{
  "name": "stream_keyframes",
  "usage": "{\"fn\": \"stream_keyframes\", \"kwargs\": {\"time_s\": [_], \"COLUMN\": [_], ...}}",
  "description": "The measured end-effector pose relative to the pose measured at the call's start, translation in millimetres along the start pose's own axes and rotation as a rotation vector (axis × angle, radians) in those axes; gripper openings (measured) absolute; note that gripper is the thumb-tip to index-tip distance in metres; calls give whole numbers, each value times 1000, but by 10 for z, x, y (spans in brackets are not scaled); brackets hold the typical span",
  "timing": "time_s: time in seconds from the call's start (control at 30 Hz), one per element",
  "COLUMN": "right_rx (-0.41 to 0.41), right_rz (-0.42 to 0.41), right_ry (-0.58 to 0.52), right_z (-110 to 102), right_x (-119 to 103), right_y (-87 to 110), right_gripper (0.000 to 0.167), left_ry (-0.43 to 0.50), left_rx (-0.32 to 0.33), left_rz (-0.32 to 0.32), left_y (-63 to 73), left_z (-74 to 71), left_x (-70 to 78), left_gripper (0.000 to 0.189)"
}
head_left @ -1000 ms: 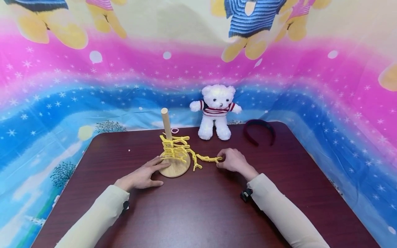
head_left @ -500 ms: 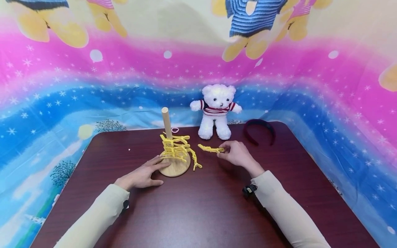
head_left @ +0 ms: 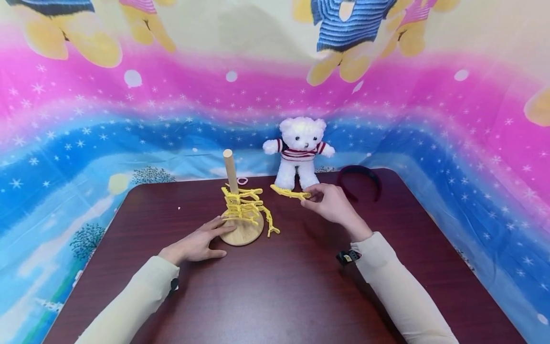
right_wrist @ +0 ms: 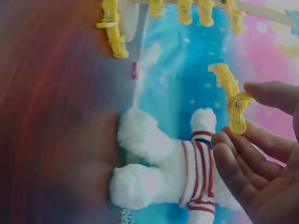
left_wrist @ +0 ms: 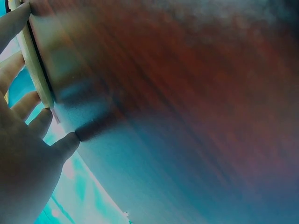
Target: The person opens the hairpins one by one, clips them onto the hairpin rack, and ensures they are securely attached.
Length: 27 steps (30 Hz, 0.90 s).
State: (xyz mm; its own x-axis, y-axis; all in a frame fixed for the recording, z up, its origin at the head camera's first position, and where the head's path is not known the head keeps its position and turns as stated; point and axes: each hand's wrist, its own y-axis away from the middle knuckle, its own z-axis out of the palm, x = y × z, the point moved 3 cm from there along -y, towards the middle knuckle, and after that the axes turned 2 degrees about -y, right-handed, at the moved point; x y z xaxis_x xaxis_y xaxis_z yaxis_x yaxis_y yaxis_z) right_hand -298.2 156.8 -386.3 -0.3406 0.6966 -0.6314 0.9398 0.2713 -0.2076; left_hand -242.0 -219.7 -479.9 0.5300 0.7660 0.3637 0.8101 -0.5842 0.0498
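Note:
My right hand (head_left: 333,205) pinches a yellow spring clip (head_left: 290,193) by its handle end, above the table. In the right wrist view the held clip (right_wrist: 229,93) sits between thumb and fingers, its metal spring showing. My left hand (head_left: 195,243) rests with straight fingers on the round wooden base (head_left: 242,234). From this base rises a wooden post (head_left: 231,169). Several yellow clips (head_left: 242,204) grip the post one above another. Another yellow clip (head_left: 270,222) lies beside the base on its right. The left wrist view shows fingertips (left_wrist: 32,100) at the base's edge.
A white teddy bear (head_left: 297,153) in a striped top stands at the table's back, behind the right hand. A dark red headband (head_left: 361,184) lies to its right. A small pink ring (head_left: 242,181) is behind the post. Printed cloth (head_left: 193,124) surrounds the table.
My right hand has lifted its clip off the table, away from the clip beside the base, and moved up and slightly right toward the bear. The left hand stays on the base.

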Motion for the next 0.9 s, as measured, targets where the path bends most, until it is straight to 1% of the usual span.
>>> {"fn": "stream_keyframes", "kwargs": {"time_s": [0.17,0.33,0.6,0.9], "right_rx": [3,2,-11,-43], "right_rz": [-12,-22,-82,-140], "right_ry": [-19,-45,-72,-39], "right_z": [-58,-89,-91,-87], "right_x": [-83,-166,-292,-469], "right_y": [-15,-28,-56,-89], "right_gripper": [35,37,36,34], "left_ry": [2,1,0,0], "left_rx": [6,8,6,0], "left_rz": [12,4,-3,-9], "left_y": [3,2,3,1], "left_z": [4,0,-6,-5], "left_x": [4,14,22,25], "left_gripper": [73,73,73,73]}}
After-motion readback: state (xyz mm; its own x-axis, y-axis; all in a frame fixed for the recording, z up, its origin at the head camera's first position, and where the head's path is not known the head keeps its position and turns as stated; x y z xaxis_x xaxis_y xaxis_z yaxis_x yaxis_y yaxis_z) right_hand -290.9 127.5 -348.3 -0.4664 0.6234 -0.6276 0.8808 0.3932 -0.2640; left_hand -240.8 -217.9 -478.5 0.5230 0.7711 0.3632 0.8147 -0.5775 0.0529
